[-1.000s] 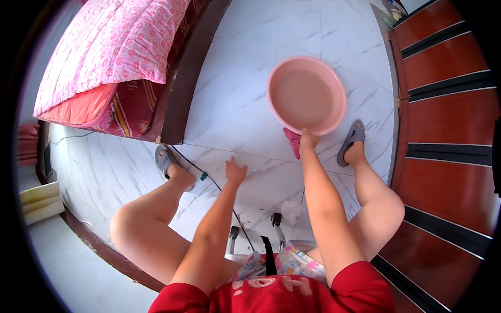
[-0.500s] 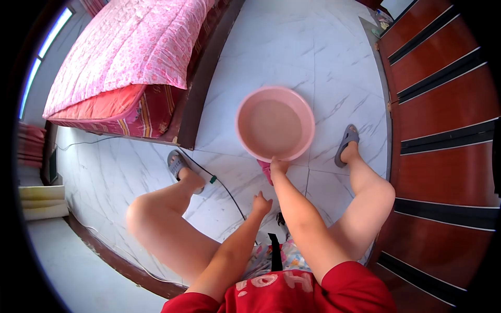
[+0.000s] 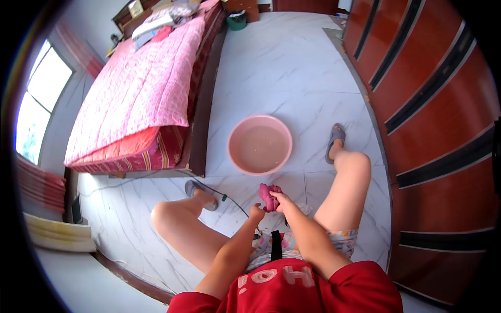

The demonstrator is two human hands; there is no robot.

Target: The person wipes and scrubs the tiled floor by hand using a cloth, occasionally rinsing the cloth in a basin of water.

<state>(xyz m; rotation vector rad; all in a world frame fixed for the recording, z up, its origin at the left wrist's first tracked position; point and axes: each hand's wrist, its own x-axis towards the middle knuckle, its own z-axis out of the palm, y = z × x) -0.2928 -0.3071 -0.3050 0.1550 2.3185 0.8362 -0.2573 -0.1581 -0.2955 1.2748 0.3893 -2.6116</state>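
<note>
A crumpled pink cloth point(image 3: 269, 196) is up in front of my lap, gripped from its right side by my right hand point(image 3: 282, 201), thumb lying over it. Close by its lower left edge is my left hand point(image 3: 256, 212), fingers slightly bent and apart; whether they touch the cloth is too small to make out. Beyond both hands, a round pink basin point(image 3: 234, 158) stands on the floor, holding cloudy water with a few light flecks on it.
A bed with a pink quilt point(image 3: 141, 88) stands on the left, its wooden frame near the basin. Red-brown panelled doors point(image 3: 438, 172) line the right side. A black cable point(image 3: 237, 205) crosses the tiled floor point(image 3: 282, 62) near my left foot. A green bin point(image 3: 237, 21) stands farther back.
My right hand has drawn the pink cloth away from the basin's near rim toward my lap, beside my left hand. The view has tilted up, showing more of the room.
</note>
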